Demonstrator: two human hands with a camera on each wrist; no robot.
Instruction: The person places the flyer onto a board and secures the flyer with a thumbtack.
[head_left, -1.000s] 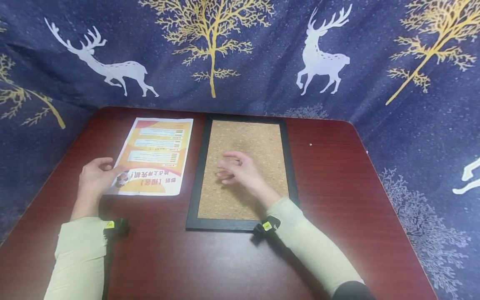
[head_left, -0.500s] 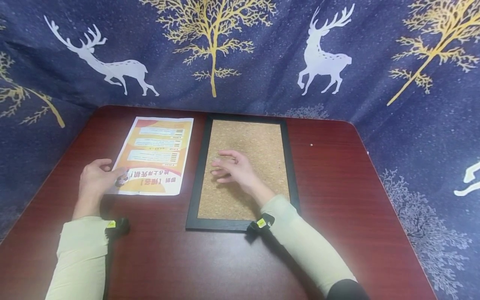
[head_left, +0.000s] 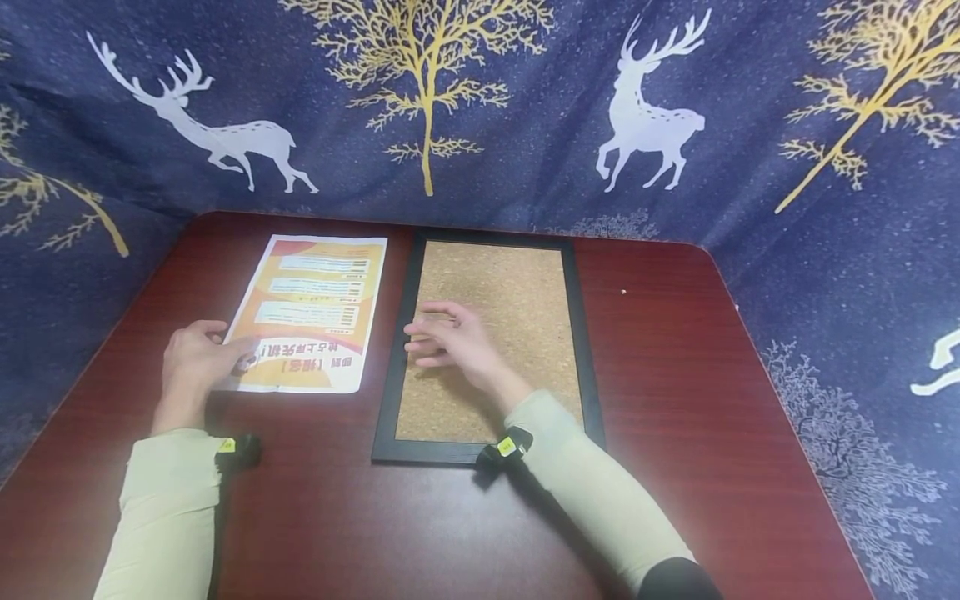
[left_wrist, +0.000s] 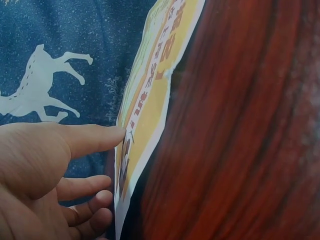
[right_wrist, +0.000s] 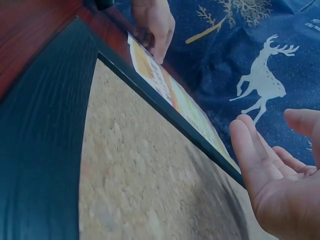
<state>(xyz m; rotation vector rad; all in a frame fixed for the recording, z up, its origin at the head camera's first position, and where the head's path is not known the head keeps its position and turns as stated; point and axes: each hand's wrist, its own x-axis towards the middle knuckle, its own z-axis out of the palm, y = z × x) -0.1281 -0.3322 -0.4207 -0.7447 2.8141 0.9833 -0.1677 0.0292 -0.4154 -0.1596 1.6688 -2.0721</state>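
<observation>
A printed sheet in orange, yellow and white lies on the table left of a black-framed cork board. My left hand is at the sheet's near left corner. Its straight thumb rests on the print, and in the left wrist view the loosely bent fingers lie beside the sheet's edge. Above the cork, my right hand hovers with relaxed, slightly spread fingers and holds nothing. Those fingertips are over the frame's left bar in the head view. In the right wrist view the sheet shows beyond the frame.
The dark red wooden table extends to the right and front of the board. A tiny pale speck lies right of the frame. Behind the table hangs a blue cloth with white deer and yellow trees.
My right hand has drifted left across the cork board towards the sheet. The left hand has barely moved, and the sheet and board lie where they were.
</observation>
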